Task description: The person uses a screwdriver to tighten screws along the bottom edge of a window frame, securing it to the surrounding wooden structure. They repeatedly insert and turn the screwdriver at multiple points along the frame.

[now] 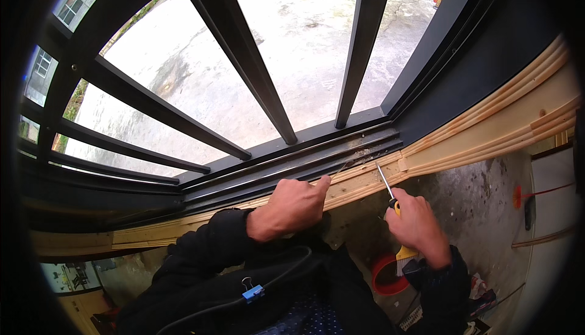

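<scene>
My right hand [420, 225] is wrapped round a screwdriver [385, 180] with a yellow and black handle. Its metal shaft points up and left, the tip at the wooden sill [356, 190] close to the window track. My left hand [289, 209] is closed just left of it over the sill, thumb and forefinger pinched together. A thin dark strand seems to run from that pinch toward the track; it is too fine to name. Loose dirt [368, 150] lies in the dark metal window track [292, 167] and on the sill. Below my right hand shows a yellow-handled brush [403, 260] with pale bristles; whether my hand also holds it, I cannot tell.
Dark window bars [244, 54] rise beyond the track, with concrete ground outside. Wooden trim [487, 134] borders the frame on the right. A red bucket [390, 281] stands on the floor below. A blue binder clip [253, 293] grips a black cable on my jacket.
</scene>
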`<state>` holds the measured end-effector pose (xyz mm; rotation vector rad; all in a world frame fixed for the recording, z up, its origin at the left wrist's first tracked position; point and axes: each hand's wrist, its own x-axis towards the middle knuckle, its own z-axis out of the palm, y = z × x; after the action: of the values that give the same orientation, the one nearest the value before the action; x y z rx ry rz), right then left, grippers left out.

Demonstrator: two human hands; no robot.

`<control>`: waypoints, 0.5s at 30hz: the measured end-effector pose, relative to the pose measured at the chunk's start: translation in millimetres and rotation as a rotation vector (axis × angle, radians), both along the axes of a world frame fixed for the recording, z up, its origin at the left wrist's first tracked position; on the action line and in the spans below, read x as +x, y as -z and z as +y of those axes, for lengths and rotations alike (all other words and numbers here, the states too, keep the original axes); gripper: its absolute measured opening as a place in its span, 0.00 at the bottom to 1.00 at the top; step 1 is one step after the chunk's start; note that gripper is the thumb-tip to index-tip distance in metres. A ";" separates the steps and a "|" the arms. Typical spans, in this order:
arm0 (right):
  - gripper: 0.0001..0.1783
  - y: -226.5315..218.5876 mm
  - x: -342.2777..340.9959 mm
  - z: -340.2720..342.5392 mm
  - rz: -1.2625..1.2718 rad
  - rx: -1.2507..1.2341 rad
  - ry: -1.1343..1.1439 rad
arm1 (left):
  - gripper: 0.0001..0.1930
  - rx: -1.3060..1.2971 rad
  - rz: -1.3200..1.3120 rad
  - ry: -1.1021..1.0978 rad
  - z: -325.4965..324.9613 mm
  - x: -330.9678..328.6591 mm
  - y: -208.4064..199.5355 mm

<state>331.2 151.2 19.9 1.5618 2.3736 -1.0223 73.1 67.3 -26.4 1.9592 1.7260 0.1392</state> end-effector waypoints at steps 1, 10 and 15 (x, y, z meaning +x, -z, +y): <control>0.12 0.7 -1.5 2.3 -0.020 0.023 -0.012 | 0.22 -0.006 0.003 0.002 3.8 2.8 -0.1; 0.14 -7.5 -18.6 29.4 -0.222 0.063 -0.087 | 0.23 -0.024 0.001 0.025 24.0 18.8 11.8; 0.15 -10.9 -19.1 27.5 -0.125 -0.004 -0.101 | 0.23 0.048 -0.104 -0.008 24.1 19.8 20.2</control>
<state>312.1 178.7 30.8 1.4431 2.3373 -0.8818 92.9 91.4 -46.5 1.9437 1.6786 0.2834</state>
